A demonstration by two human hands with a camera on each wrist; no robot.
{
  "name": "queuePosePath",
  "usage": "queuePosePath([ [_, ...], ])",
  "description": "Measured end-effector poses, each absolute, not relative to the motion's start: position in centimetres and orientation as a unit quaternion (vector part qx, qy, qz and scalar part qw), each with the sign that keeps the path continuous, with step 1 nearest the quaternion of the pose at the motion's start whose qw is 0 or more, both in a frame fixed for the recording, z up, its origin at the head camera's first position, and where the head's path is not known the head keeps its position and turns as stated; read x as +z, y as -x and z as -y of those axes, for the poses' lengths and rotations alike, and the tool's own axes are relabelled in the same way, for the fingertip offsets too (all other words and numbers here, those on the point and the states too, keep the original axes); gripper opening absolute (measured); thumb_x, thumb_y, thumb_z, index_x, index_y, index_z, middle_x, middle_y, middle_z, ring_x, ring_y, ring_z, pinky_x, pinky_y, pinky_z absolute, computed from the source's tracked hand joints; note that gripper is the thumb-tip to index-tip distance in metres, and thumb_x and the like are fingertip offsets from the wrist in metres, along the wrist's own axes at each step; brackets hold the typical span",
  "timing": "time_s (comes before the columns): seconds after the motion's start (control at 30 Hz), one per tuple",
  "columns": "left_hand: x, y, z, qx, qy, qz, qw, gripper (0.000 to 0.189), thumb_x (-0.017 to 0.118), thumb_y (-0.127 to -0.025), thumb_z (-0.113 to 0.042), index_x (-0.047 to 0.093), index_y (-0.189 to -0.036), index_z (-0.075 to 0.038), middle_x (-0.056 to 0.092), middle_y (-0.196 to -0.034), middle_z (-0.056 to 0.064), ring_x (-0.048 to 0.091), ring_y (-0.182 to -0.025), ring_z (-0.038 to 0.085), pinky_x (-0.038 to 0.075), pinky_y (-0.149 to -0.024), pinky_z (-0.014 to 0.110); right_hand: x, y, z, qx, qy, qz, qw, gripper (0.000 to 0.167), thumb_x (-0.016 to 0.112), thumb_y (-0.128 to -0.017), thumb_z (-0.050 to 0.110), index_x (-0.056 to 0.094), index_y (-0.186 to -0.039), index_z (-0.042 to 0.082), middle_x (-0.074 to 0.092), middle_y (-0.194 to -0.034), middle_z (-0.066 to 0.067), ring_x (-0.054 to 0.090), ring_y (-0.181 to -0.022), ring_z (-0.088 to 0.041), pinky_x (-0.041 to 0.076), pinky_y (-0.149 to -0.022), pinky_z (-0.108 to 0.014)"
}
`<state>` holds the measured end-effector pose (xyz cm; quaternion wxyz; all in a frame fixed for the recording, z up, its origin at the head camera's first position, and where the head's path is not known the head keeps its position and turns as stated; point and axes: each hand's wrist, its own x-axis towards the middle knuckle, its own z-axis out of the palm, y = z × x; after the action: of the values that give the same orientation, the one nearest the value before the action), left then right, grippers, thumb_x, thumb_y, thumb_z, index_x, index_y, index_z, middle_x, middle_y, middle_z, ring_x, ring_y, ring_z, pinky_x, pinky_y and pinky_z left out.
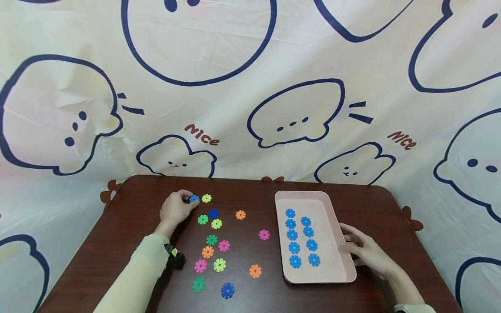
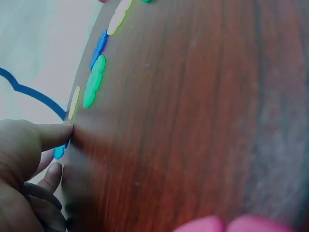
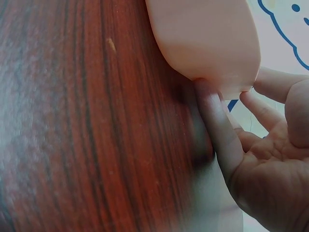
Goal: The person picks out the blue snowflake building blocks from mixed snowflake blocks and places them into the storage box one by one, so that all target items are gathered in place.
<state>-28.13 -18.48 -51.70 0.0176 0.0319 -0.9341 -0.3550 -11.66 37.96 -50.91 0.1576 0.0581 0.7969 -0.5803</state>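
Observation:
My left hand (image 1: 175, 213) pinches a blue notched disc (image 1: 194, 198) between thumb and fingers at the back left of the table, beside a yellow-green disc (image 1: 206, 198). In the left wrist view the blue disc (image 2: 59, 152) is partly hidden by the fingers. At the right, my right hand (image 1: 364, 248) holds the right side of a pale pink tray (image 1: 318, 276), with fingertips at its rim and outer wall. Several light-blue discs (image 1: 292, 234) lie in the tray in two columns. The right wrist view shows the tray wall (image 3: 207, 38) and the fingers against it.
Loose notched discs lie between hand and tray: green (image 1: 198, 284), dark blue (image 1: 227, 290), pink (image 1: 264, 234), orange (image 1: 255, 271) and yellow-green (image 1: 219, 264). The brown table (image 1: 242, 300) ends at a printed cloth (image 1: 235, 108) behind it.

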Motion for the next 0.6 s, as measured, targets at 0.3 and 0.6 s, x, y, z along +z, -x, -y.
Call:
queuePosePath([
  [0.3, -51.65, 27.73, 17.93, -0.358, -0.012, 0.933, 0.038, 0.035, 0.076, -0.097, -0.027, 0.065, -0.125, -0.009, 0.069, -0.119, 0.016, 0.063, -0.103, 0.035, 0.05, -0.084, 0.055, -50.85, 11.61, -37.88, -0.581, -0.061, -0.797, 0.156, 0.075, 0.068, -0.102, 0.023, 0.027, -0.164, 0.011, 0.052, -0.141, -0.03, 0.069, -0.106, -0.035, 0.06, -0.076, -0.054],
  [0.6, -51.39, 27.43, 17.56, -0.349, 0.007, 0.936, 0.052, 0.036, 0.077, -0.096, -0.026, 0.069, -0.127, -0.009, 0.074, -0.109, 0.014, 0.065, -0.094, 0.033, 0.052, -0.077, 0.051, -50.85, 11.69, -37.9, -0.58, -0.063, -0.797, 0.156, 0.075, 0.068, -0.102, 0.023, 0.028, -0.164, 0.012, 0.053, -0.14, -0.03, 0.069, -0.106, -0.036, 0.06, -0.076, -0.054],
])
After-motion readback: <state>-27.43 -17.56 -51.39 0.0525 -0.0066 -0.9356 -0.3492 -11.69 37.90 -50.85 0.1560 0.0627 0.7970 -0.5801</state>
